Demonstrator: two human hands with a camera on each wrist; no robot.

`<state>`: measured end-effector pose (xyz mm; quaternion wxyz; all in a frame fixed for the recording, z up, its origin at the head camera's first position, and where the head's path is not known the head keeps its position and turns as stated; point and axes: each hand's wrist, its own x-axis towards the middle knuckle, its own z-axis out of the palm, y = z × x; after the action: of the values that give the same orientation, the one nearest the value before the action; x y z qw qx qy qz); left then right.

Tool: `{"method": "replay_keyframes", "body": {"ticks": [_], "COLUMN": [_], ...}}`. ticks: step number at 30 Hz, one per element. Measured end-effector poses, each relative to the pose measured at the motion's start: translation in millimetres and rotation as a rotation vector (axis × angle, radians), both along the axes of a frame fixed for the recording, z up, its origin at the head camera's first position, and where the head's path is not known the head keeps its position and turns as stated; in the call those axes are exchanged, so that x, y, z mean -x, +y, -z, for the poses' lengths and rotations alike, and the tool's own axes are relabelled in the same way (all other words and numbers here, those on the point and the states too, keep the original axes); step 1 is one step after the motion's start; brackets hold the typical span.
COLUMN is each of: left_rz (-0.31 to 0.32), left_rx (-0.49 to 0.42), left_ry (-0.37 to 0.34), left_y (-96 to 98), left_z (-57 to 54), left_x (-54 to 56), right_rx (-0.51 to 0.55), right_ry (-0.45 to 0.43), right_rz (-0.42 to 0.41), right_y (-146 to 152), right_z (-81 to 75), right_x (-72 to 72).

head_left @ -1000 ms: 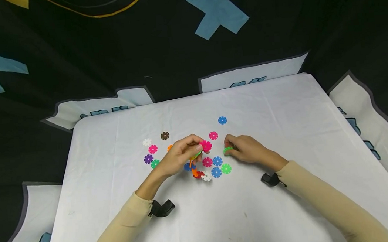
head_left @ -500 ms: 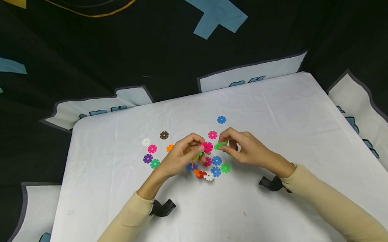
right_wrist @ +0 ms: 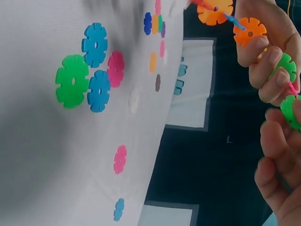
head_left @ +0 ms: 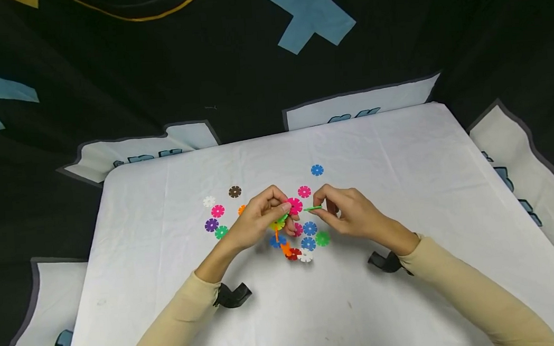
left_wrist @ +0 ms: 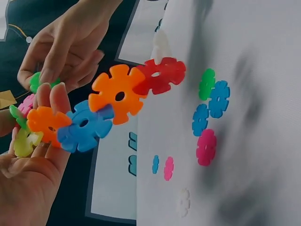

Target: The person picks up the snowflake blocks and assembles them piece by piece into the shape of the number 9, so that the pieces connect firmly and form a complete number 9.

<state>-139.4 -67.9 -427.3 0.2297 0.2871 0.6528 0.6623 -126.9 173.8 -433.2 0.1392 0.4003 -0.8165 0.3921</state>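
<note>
My left hand (head_left: pixel 256 221) pinches a chain of interlocked flower-shaped plastic discs above the table. In the left wrist view the chain trails away through a yellow disc (left_wrist: pixel 27 142), a blue disc (left_wrist: pixel 77 135), a large orange disc (left_wrist: pixel 106 88), a red disc (left_wrist: pixel 173 77) and a white disc (left_wrist: pixel 162 46). At its upper end a pink disc (head_left: pixel 295 205) sticks out past the left fingertips. Between thumb and fingers, my right hand (head_left: pixel 358 218) holds a green disc (head_left: pixel 313 208) edge-on, close beside the pink one. Whether those two touch I cannot tell.
Loose discs lie on the white table (head_left: pixel 399 303): blue (head_left: pixel 310 228), light green (head_left: pixel 322 238) and pink near the hands, another blue (head_left: pixel 317 170) farther back. To the left are brown (head_left: pixel 235 192), purple (head_left: pixel 211 225) and several others. Black curtain hangs behind.
My right hand has lifted the green disc from the table, brought it left toward the chain and turned it edge-on. The chain's lower end has swung slightly right.
</note>
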Motion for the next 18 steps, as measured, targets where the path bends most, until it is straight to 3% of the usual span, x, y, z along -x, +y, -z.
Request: {"method": "replay_keyframes", "body": {"ticks": [9, 18], "left_rz": [0.012, 0.007], "left_rx": [-0.001, 0.012], "left_ry": [-0.012, 0.005], "left_y": [2.7, 5.2], "left_z": [0.6, 0.9], "left_x": [0.1, -1.8], "right_rx": [0.03, 0.057], "right_ry": [0.073, 0.125], "right_rz": [-0.018, -0.108], "right_y": [-3.1, -4.7], "right_z": [0.1, -0.3], "right_x": [2.5, 2.9]}}
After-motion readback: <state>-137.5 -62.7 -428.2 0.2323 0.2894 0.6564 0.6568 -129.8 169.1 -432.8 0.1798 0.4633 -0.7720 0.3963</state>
